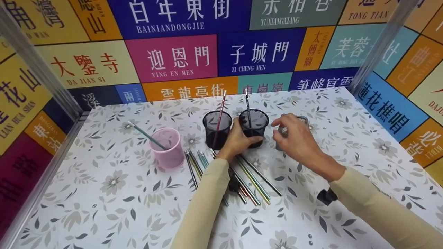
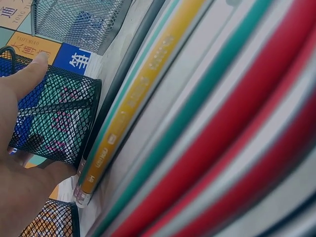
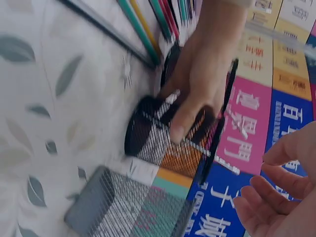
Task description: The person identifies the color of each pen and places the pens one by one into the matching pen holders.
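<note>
My left hand (image 1: 238, 138) is curled round the right-hand black mesh pencil cup (image 1: 260, 121), with the thumb across its near side. A dark patterned pencil (image 1: 248, 107) stands leaning in that cup. Just left of it, another black mesh cup (image 1: 210, 133) holds a red patterned pencil (image 1: 222, 107). My right hand (image 1: 297, 135) hovers over a grey mesh holder (image 3: 133, 202), its fingers loosely bent with nothing between them in the right wrist view. The hand hides much of this holder in the head view. Loose pencils (image 1: 260, 186) fan out beneath the left forearm.
On the left stands a pink cup (image 1: 168, 157) with a green pencil (image 1: 147, 133) slanting out of it. A white tablecloth (image 1: 114, 207) with grey leaves covers the table. Colourful sign-printed panels (image 1: 173, 57) rise behind the table and along both sides.
</note>
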The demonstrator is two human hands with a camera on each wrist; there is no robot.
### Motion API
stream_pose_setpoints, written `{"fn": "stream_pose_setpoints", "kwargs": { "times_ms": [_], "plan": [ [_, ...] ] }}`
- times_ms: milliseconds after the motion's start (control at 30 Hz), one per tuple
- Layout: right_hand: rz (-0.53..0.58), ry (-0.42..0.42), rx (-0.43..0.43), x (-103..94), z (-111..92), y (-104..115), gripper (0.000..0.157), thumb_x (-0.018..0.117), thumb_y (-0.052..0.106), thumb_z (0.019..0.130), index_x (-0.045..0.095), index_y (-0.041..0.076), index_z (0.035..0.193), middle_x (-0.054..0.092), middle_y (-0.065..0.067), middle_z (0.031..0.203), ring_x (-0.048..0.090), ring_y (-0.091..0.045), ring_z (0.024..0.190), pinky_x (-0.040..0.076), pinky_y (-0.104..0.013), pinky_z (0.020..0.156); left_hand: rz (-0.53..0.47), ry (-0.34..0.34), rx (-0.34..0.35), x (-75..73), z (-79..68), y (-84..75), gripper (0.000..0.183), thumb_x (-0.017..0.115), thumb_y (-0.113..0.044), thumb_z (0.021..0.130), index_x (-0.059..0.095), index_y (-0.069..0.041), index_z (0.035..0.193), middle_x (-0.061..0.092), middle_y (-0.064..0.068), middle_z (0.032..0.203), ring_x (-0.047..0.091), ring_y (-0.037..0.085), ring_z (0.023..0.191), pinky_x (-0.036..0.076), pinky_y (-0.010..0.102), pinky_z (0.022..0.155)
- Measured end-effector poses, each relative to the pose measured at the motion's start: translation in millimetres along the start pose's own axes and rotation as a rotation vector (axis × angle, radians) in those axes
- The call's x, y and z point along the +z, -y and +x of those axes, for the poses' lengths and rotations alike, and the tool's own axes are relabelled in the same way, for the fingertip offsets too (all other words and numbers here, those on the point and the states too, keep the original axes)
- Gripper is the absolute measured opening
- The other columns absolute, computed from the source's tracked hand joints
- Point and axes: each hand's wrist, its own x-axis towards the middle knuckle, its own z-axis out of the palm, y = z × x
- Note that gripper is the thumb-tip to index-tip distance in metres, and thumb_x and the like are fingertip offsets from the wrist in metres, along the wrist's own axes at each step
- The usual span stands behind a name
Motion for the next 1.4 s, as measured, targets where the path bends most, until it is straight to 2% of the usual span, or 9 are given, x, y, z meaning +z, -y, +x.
{"fn": "stream_pose_setpoints", "kwargs": {
  "times_ms": [367, 467, 633, 733, 967, 1233, 1400],
  "plan": [
    [0.000, 0.067, -0.012, 20.3, -34.5, -8.2, 0.019, 0.065, 0.002, 0.087, 0.068, 0.002, 0.106, 0.066, -0.011, 0.101, 0.067, -0.027, 0.088, 0.055, -0.040, 0.076, -0.002, 0.005, -0.018, 1.4, -0.2, -0.4, 0.095, 0.089, -0.023, 0.074, 0.029, -0.009, 0.146, 0.053, 0.016, 0.143, 0.048, 0.025, 0.137, 0.033, 0.035, 0.121],
    [0.012, 0.114, 0.017, 26.8, -40.6, -12.8, 0.020, 0.066, 0.004, 0.088, 0.067, 0.002, 0.108, 0.067, -0.011, 0.103, 0.068, -0.028, 0.089, 0.056, -0.039, 0.075, -0.007, 0.012, -0.030, 1.3, -1.1, 0.4, 0.096, 0.089, -0.023, 0.075, 0.028, -0.010, 0.147, 0.053, 0.016, 0.144, 0.047, 0.025, 0.138, 0.031, 0.035, 0.122],
    [0.057, 0.241, 0.098, 35.7, -47.7, -17.8, 0.025, 0.068, 0.008, 0.089, 0.064, -0.001, 0.112, 0.066, -0.015, 0.108, 0.069, -0.028, 0.090, 0.057, -0.035, 0.072, -0.009, 0.025, -0.063, 1.1, -1.9, -0.1, 0.103, 0.088, -0.025, 0.076, 0.021, -0.009, 0.153, 0.047, 0.017, 0.151, 0.042, 0.026, 0.144, 0.028, 0.036, 0.124],
    [0.069, 0.278, 0.111, 43.2, -50.2, -18.8, 0.024, 0.068, 0.009, 0.089, 0.064, 0.001, 0.112, 0.066, -0.015, 0.108, 0.069, -0.027, 0.089, 0.057, -0.036, 0.073, 0.004, 0.018, -0.045, 0.4, -1.5, -0.9, 0.101, 0.088, -0.024, 0.076, 0.023, -0.008, 0.151, 0.048, 0.018, 0.149, 0.043, 0.026, 0.143, 0.029, 0.035, 0.124],
    [0.054, 0.291, 0.082, 60.5, -55.8, -17.6, 0.020, 0.069, 0.006, 0.086, 0.066, 0.003, 0.106, 0.068, -0.011, 0.099, 0.070, -0.024, 0.088, 0.058, -0.041, 0.080, 0.017, 0.021, 0.005, -0.3, -0.3, 0.0, 0.096, 0.088, -0.022, 0.076, 0.026, -0.007, 0.148, 0.052, 0.018, 0.144, 0.047, 0.026, 0.138, 0.033, 0.035, 0.121],
    [0.030, 0.295, 0.050, 67.4, -58.7, -14.9, 0.021, 0.071, 0.001, 0.078, 0.067, 0.006, 0.099, 0.067, -0.005, 0.090, 0.067, -0.019, 0.082, 0.055, -0.036, 0.075, 0.016, 0.027, 0.001, -0.5, 0.7, -0.3, 0.093, 0.087, -0.021, 0.077, 0.027, -0.010, 0.147, 0.054, 0.015, 0.143, 0.048, 0.025, 0.138, 0.033, 0.035, 0.121],
    [-0.010, 0.287, 0.038, 69.9, -58.1, -14.3, 0.023, 0.071, 0.000, 0.077, 0.067, 0.006, 0.099, 0.067, -0.004, 0.087, 0.066, -0.019, 0.082, 0.054, -0.039, 0.077, 0.031, 0.026, 0.003, -0.3, -0.5, -0.1, 0.094, 0.087, -0.024, 0.077, 0.027, -0.010, 0.147, 0.054, 0.016, 0.143, 0.049, 0.027, 0.137, 0.033, 0.036, 0.121]
  ]
}}
